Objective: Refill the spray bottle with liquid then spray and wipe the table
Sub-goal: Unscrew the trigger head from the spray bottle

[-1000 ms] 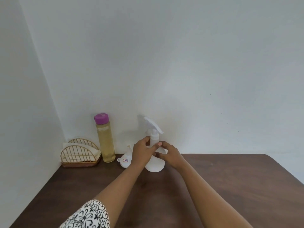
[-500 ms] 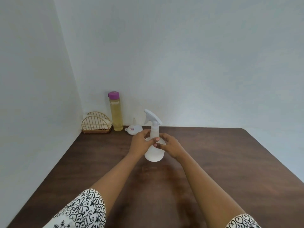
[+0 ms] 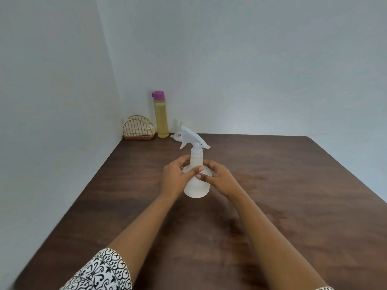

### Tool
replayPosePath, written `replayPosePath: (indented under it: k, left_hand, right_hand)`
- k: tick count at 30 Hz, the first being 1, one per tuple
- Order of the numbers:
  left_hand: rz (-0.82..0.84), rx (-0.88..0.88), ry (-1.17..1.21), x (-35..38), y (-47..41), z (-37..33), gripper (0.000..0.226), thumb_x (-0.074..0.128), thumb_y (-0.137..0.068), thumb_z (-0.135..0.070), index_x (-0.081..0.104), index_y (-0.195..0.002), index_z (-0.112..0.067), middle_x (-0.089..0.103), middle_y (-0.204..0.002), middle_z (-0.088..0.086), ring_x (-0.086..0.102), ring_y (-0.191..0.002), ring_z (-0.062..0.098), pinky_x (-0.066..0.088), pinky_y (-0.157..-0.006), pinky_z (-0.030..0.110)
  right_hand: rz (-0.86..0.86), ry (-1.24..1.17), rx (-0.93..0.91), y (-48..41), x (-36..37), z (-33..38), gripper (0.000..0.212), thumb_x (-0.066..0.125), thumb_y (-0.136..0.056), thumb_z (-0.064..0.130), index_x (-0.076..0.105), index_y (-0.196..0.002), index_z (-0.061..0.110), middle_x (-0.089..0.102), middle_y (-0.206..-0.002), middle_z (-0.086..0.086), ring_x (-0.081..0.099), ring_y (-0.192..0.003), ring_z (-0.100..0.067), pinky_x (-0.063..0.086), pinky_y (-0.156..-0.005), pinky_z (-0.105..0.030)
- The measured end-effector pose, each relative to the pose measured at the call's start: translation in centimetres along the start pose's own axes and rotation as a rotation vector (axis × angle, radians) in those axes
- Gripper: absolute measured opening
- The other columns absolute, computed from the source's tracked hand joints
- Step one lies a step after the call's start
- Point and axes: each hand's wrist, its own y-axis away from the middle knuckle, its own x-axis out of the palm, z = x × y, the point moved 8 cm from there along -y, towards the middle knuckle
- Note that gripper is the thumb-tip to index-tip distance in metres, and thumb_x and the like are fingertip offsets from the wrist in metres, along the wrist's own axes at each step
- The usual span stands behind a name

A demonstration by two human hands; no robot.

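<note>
Both hands clasped the spray bottle (image 3: pixel 196 183) at mid-frame. The left hand (image 3: pixel 176 176) curled in from the left of its shoulder and the right hand (image 3: pixel 219 178) from the right, fingertips meeting across the front just under the neck, so that was two firm holds on one bottle! It stood upright between the palms. Its rounded base showed below the hands and looked to be resting on the dark table (image 3: pixel 272 185), though contact could not be confirmed. Above the grip the neck and the white trigger head (image 3: pixel 193 139) rose free, nozzle aimed toward the upper left of the frame. By my read the step was getting that head off for the refill, and both hands sat too low for it. One hand ought to have dropped to steady the body while the other climbed to the collar under the trigger and twisted. The bottle needed to stay upright, with the head lifted straight so the tube inside came out clean. How full it was could not be made out through the cloudy plastic. Up toward the back corner, left of centre and well apart from the hands, waited the purple-capped refill bottle (image 3: pixel 161 118), with the white funnel (image 3: pixel 177 136) just beside it and a wicker holder (image 3: pixel 138 128) further left.
</note>
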Motion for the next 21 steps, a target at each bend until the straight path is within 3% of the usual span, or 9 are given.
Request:
replayPosePath:
  k: [2, 5, 7, 9, 13, 17, 21]
  left_hand:
    - [-0.007, 0.001, 0.037, -0.1, 0.8, 0.1, 0.071, 0.064, -0.065, -0.070, 0.063, -0.122, -0.027, 0.069, -0.116, -0.008, 0.064, -0.103, 0.009, 0.056, -0.086, 0.040]
    - [-0.006, 0.001, 0.104, 0.2, 1.5, 0.3, 0.065, 0.064, -0.068, -0.067, 0.062, -0.121, -0.031, 0.068, -0.114, -0.010, 0.064, -0.103, 0.009, 0.056, -0.086, 0.042]
    - [0.003, -0.023, 0.160, 0.6, 2.1, 0.6, 0.047, 0.068, -0.073, -0.058, 0.062, -0.116, -0.038, 0.069, -0.108, -0.016, 0.064, -0.101, 0.005, 0.056, -0.084, 0.035]
    - [0.009, -0.030, 0.208, 0.9, 2.6, 0.6, 0.035, 0.069, -0.077, -0.048, 0.058, -0.109, -0.046, 0.068, -0.102, -0.025, 0.064, -0.098, 0.001, 0.054, -0.081, 0.023]
    - [0.009, -0.066, 0.222, 2.0, 2.7, 1.6, 0.051, 0.071, -0.079, -0.044, 0.052, -0.126, -0.032, 0.058, -0.120, -0.009, 0.052, -0.118, 0.013, 0.047, -0.095, 0.030]
    - [0.013, -0.119, 0.265, 2.8, 2.8, 2.8, 0.074, 0.074, -0.067, -0.052, 0.051, -0.131, -0.021, 0.059, -0.125, -0.001, 0.055, -0.118, 0.014, 0.048, -0.099, 0.040]
    - [0.026, -0.108, 0.281, 2.9, 2.5, 2.9, 0.072, 0.078, -0.065, -0.042, 0.052, -0.128, -0.020, 0.059, -0.124, -0.003, 0.055, -0.116, 0.008, 0.046, -0.096, 0.026]
  right_hand:
    - [-0.015, 0.015, 0.017, 0.8, 0.2, 0.2, 0.053, 0.069, -0.082, 0.036, 0.051, -0.129, 0.020, 0.059, -0.127, 0.002, 0.057, -0.111, -0.017, 0.048, -0.094, -0.031]
    - [0.037, -0.065, 0.054, 1.7, 0.2, 0.5, 0.051, 0.068, -0.084, 0.032, 0.052, -0.131, 0.021, 0.060, -0.127, 0.003, 0.058, -0.114, -0.015, 0.047, -0.101, -0.039]
    - [0.011, -0.229, 0.054, 2.4, -0.3, 1.2, 0.046, 0.068, -0.084, 0.032, 0.056, -0.128, 0.024, 0.062, -0.124, 0.007, 0.058, -0.114, -0.010, 0.047, -0.100, -0.035]
    - [-0.134, -0.295, 0.012, 2.7, -1.2, 2.4, 0.043, 0.068, -0.083, 0.036, 0.059, -0.124, 0.024, 0.063, -0.122, 0.011, 0.056, -0.115, -0.005, 0.046, -0.097, -0.029]
    - [-0.424, -0.090, -0.055, 2.1, -1.3, 5.1, 0.035, 0.074, -0.075, 0.044, 0.061, -0.102, 0.025, 0.064, -0.100, 0.016, 0.058, -0.099, 0.000, 0.046, -0.080, -0.017]
    - [-0.593, -0.012, -0.065, 1.8, -0.9, 5.7, 0.033, 0.076, -0.073, 0.046, 0.056, -0.089, 0.024, 0.061, -0.085, 0.015, 0.058, -0.084, -0.001, 0.050, -0.073, -0.024]
    - [-0.638, 0.008, -0.105, 1.6, -0.8, 5.6, 0.032, 0.076, -0.074, 0.042, 0.060, -0.091, 0.020, 0.065, -0.087, 0.009, 0.061, -0.082, -0.006, 0.053, -0.073, -0.028]
